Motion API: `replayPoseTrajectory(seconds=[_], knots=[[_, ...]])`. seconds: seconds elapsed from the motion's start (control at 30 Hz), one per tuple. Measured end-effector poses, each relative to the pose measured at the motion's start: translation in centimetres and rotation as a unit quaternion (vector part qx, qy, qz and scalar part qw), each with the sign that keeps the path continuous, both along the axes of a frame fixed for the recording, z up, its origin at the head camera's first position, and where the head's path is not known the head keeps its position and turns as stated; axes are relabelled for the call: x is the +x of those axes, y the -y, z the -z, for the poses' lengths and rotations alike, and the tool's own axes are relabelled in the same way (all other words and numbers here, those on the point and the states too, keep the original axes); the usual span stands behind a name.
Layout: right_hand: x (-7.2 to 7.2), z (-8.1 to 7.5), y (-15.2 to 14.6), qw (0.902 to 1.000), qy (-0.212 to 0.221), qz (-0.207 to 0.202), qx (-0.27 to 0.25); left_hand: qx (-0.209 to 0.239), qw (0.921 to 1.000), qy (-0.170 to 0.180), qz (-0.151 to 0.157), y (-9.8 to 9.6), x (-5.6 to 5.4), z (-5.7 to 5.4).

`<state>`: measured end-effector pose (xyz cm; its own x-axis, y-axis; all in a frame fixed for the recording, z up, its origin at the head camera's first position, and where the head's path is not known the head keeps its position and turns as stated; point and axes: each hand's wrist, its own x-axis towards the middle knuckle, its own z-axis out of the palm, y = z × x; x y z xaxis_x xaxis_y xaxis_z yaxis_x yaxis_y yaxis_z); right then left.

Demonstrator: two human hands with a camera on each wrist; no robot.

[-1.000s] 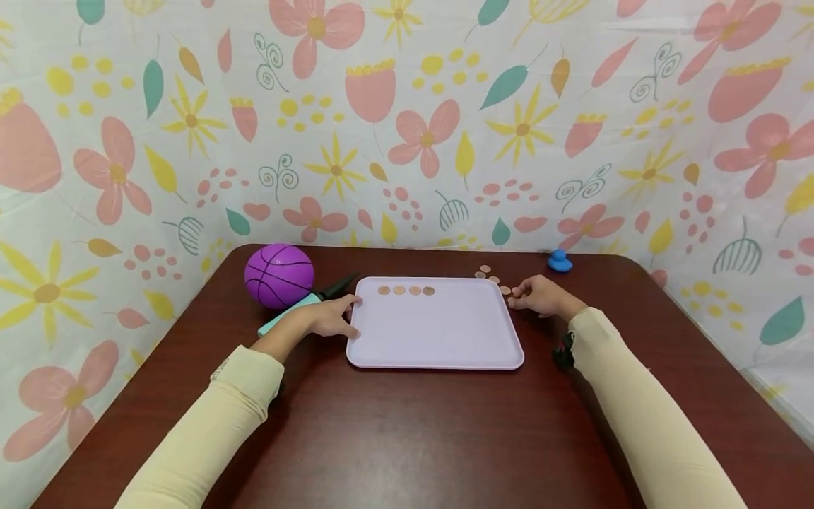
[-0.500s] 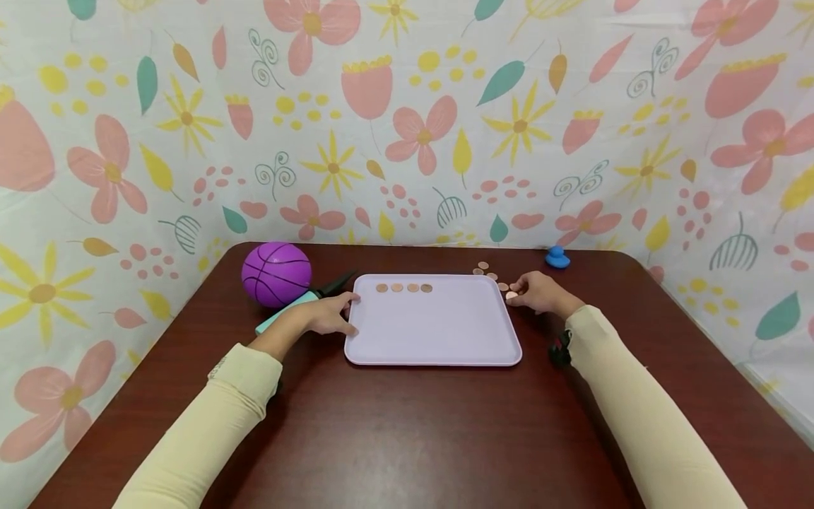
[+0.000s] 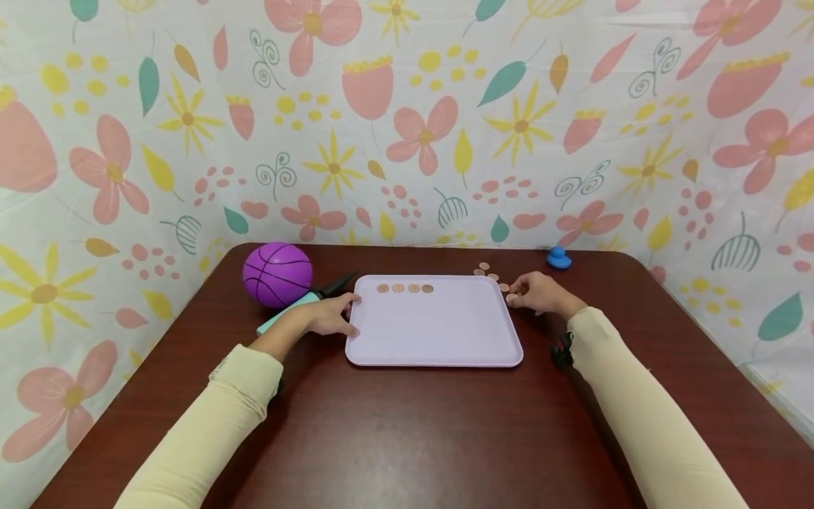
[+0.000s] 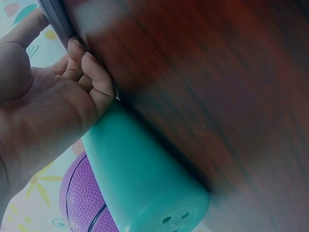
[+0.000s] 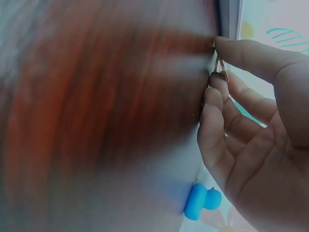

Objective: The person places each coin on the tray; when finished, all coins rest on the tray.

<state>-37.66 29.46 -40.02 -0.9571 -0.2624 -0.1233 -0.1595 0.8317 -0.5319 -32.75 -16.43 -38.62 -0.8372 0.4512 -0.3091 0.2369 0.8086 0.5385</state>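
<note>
My left hand (image 3: 327, 316) holds the left rim of a pale lilac tray (image 3: 439, 332), thumb and forefinger spread along it. In the left wrist view, the other fingers (image 4: 94, 75) curl against the table beside the rim. A row of several copper coins (image 3: 398, 288) lies along the tray's far left part. Just off the tray's right side, my right hand (image 3: 540, 293) pinches a coin (image 5: 222, 69), tilted up on edge between thumb and fingertips. More loose coins (image 3: 485, 266) lie on the table behind the tray's far right corner.
A purple ball (image 3: 278, 275) with black lines stands at the back left. Beside it lies a tool with a turquoise handle (image 4: 145, 169) and a dark narrow end, right under my left hand. A blue toy duck (image 3: 559, 259) sits at the table's back right edge, beyond my right hand.
My right fingertips have picked at a coin next to the tray and tipped it up, its face showing brightly half a second ago. The left hand and tray have stayed in place.
</note>
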Motion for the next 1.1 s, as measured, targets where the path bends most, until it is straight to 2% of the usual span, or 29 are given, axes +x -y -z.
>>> replayPoseTrajectory(seconds=[0.17, 0.37, 0.8, 1.1], knots=[[0.01, 0.04, -0.18, 1.0000, 0.009, 0.000, 0.001, -0.001, 1.0000, 0.000, 0.003, -0.04, 0.04, 0.01], [-0.11, 0.00, -0.39, 0.9999, -0.004, 0.008, 0.006, -0.004, 1.0000, -0.002, 0.004, 0.02, -0.07, 0.08], [-0.16, -0.27, -0.42, 0.9999, 0.003, -0.002, 0.016, -0.007, 1.0000, -0.004, 0.005, 0.14, -0.26, -0.06], [-0.46, -0.05, -0.25, 0.9980, -0.046, -0.021, 0.037, -0.010, 0.9999, 0.002, 0.002, 0.12, -0.23, -0.11]])
